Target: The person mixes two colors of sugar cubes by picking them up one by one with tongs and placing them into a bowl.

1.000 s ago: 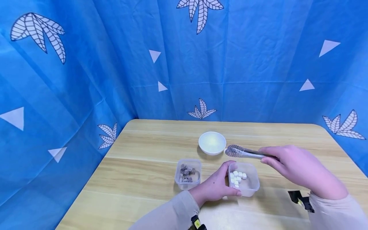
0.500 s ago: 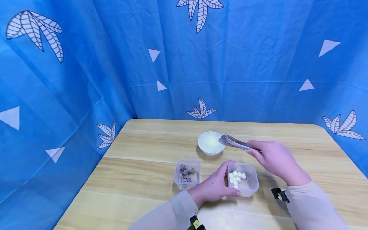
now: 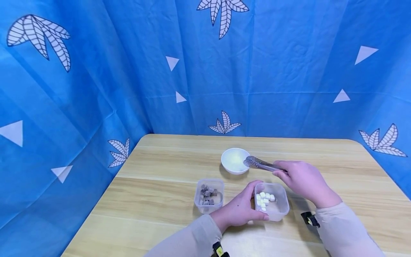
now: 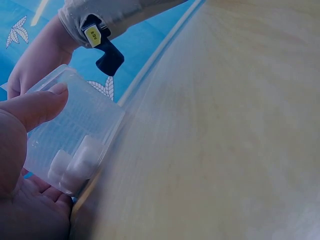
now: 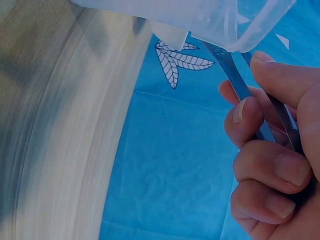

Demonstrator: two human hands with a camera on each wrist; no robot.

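Observation:
My right hand (image 3: 302, 180) grips metal tongs (image 3: 260, 164) whose perforated tips sit at the right rim of a white bowl (image 3: 235, 160). In the right wrist view my fingers (image 5: 260, 175) curl round the tongs' arms (image 5: 240, 85). My left hand (image 3: 239, 208) holds the left side of a clear plastic tub (image 3: 272, 201) with several white cubes (image 3: 264, 200) in it. The left wrist view shows my thumb (image 4: 35, 107) on the tub (image 4: 75, 135) wall. Whether the tongs hold a cube I cannot tell.
A second clear tub (image 3: 209, 195) with several brown cubes stands left of my left hand. All of this rests on a wooden table (image 3: 154, 200). Blue patterned cloth (image 3: 96, 78) walls the table at the back and left.
My right hand carried the tongs from above the white-cube tub leftward and away to the white bowl, then lowered them slightly. My left hand kept hold of the tub.

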